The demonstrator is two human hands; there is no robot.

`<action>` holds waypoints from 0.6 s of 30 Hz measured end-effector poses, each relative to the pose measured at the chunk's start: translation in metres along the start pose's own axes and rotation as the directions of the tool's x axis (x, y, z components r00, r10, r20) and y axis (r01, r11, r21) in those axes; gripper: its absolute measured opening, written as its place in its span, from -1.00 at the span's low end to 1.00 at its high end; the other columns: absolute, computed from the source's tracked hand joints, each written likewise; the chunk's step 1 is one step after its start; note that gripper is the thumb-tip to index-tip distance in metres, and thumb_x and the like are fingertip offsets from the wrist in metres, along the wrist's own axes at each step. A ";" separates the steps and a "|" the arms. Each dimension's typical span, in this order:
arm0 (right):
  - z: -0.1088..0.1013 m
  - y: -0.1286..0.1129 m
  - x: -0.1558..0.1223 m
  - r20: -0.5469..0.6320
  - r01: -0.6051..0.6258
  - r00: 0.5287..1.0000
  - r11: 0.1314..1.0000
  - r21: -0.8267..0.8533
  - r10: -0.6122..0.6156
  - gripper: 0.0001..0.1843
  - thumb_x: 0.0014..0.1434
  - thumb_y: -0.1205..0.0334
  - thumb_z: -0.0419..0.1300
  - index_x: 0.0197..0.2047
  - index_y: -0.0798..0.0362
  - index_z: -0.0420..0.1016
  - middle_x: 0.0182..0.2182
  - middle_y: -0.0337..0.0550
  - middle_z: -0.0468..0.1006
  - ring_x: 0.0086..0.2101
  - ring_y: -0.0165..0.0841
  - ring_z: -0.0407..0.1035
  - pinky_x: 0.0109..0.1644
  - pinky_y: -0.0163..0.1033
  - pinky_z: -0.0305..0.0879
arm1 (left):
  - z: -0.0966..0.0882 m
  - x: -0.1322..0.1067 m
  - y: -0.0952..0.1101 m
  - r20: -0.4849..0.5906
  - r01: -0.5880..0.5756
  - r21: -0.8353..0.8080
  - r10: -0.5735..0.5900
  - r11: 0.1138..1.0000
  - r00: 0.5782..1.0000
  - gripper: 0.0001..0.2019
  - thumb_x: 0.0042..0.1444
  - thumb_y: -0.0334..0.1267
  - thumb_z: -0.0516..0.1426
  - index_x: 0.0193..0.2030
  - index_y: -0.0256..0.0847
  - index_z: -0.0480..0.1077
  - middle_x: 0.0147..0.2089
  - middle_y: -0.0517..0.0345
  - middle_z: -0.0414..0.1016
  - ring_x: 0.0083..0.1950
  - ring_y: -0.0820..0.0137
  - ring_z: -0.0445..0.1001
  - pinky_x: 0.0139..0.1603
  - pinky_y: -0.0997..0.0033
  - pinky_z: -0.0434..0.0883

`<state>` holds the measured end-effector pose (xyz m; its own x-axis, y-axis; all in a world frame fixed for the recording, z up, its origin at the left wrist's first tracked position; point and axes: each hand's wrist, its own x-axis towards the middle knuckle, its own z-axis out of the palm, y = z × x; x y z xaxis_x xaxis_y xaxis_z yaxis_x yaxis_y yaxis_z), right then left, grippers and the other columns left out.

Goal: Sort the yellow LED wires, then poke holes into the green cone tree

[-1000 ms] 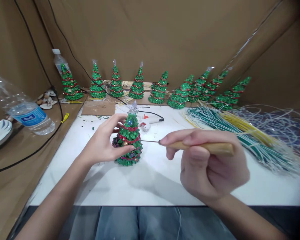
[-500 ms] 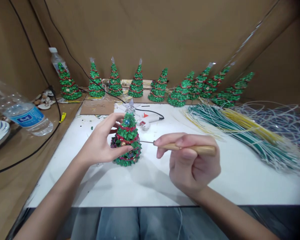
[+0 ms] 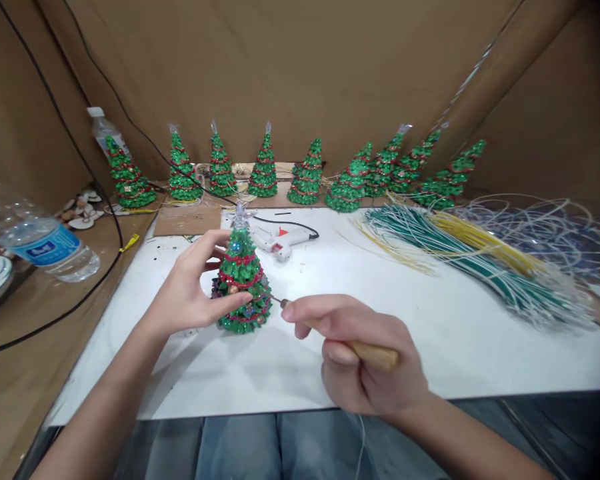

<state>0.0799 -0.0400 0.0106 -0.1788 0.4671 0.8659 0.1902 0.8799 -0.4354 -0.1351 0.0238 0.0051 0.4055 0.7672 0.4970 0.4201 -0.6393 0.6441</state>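
Glittery green tree [image 3: 241, 280] at centre, banded with red garland, clear star on top. Tan wooden handle [image 3: 373, 355] lower right. White glue gun [image 3: 280, 241] with an orange trigger, on a white board [image 3: 430, 333]. Right side: green, yellow and pale strands [image 3: 480, 260]. Brown cardboard walls [image 3: 300, 67].

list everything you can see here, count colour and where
small tree: 1, green with red trim, upright on the white board, held by the left hand
awl: 1, wooden handle, metal tip at the small tree's side, in the right hand
row of trees: about 10, green and red, along the back wall
glue gun: 1, white, on the board behind the small tree
wire bundle: 1 pile, green, yellow and white, right side of the board
water bottle: 1, clear with blue label, lying at left
second bottle: 1, clear, back left corner
white board: 1, white, centre
left hand: fingers around the small tree
right hand: fingers closed on the awl
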 end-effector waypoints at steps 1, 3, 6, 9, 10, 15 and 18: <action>0.002 0.002 0.000 0.006 0.050 0.999 0.999 0.010 -0.050 -0.92 0.30 0.31 0.06 -0.17 0.03 0.37 -0.40 -0.13 0.60 -0.33 -0.35 0.57 -0.37 -0.33 0.54 | 0.000 0.000 0.000 0.002 -0.001 -0.002 0.001 1.000 1.000 -0.40 -0.07 -0.21 0.37 0.08 -0.08 0.23 -0.06 0.15 0.38 -0.09 0.37 0.47 -0.11 0.43 0.50; 0.005 0.005 -0.001 0.001 0.115 0.993 0.993 0.027 -0.115 -0.88 0.32 0.34 0.03 -0.13 0.04 0.36 -0.38 -0.11 0.60 -0.30 -0.34 0.57 -0.38 -0.33 0.54 | 0.000 0.000 0.000 0.004 -0.003 0.000 0.003 1.000 1.000 -0.41 -0.07 -0.22 0.37 0.08 -0.07 0.23 -0.07 0.17 0.38 -0.09 0.39 0.47 -0.10 0.45 0.50; 0.005 0.007 -0.002 -0.022 0.124 0.992 0.992 0.038 -0.123 -0.88 0.33 0.34 0.02 -0.11 0.04 0.35 -0.38 -0.11 0.60 -0.28 -0.34 0.57 -0.38 -0.34 0.54 | 0.000 0.000 0.000 -0.001 0.000 0.009 0.000 1.000 1.000 -0.40 -0.07 -0.23 0.37 0.08 -0.06 0.23 -0.07 0.19 0.37 -0.11 0.41 0.45 -0.12 0.48 0.49; 0.006 0.011 -0.005 -0.014 0.140 0.990 0.989 0.051 -0.140 -0.88 0.33 0.34 0.02 -0.11 0.05 0.35 -0.40 -0.11 0.60 -0.26 -0.34 0.57 -0.35 -0.33 0.55 | 0.000 0.000 0.000 -0.004 0.007 0.013 -0.007 1.000 1.000 -0.40 -0.07 -0.21 0.37 0.08 -0.07 0.22 -0.06 0.17 0.36 -0.09 0.40 0.45 -0.13 0.48 0.49; 0.007 0.013 -0.006 -0.007 0.148 0.989 0.987 0.054 -0.148 -0.89 0.33 0.34 0.02 -0.11 0.05 0.34 -0.39 -0.10 0.60 -0.25 -0.33 0.57 -0.34 -0.32 0.56 | 0.000 0.000 -0.001 -0.002 0.010 0.013 -0.010 1.000 1.000 -0.41 -0.06 -0.21 0.37 0.09 -0.08 0.22 -0.05 0.16 0.36 -0.08 0.39 0.45 -0.12 0.47 0.49; 0.020 0.022 -0.004 0.028 0.128 0.991 0.992 -0.001 -0.128 -0.89 0.29 0.41 0.05 -0.12 0.12 0.33 -0.30 0.05 0.60 -0.17 -0.31 0.55 -0.16 -0.24 0.55 | 0.001 -0.001 -0.002 0.003 0.004 -0.019 -0.003 1.000 1.000 -0.43 -0.05 -0.22 0.35 0.09 -0.06 0.23 -0.06 0.15 0.36 -0.10 0.37 0.45 -0.12 0.43 0.49; 0.017 0.012 -0.001 0.077 0.155 0.986 0.987 -0.048 -0.151 -0.91 0.27 0.42 0.09 -0.14 0.15 0.33 -0.35 0.03 0.60 -0.18 -0.34 0.55 -0.17 -0.31 0.54 | 0.002 -0.002 -0.001 0.023 -0.007 -0.037 0.008 0.999 1.000 -0.43 -0.05 -0.21 0.35 0.09 -0.04 0.23 -0.07 0.18 0.35 -0.10 0.39 0.44 -0.10 0.44 0.49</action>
<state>0.0661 -0.0280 0.0004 -0.2792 0.3344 0.9001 0.2064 0.9364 -0.2839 -0.1346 0.0229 0.0025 0.4270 0.7607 0.4889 0.3866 -0.6423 0.6618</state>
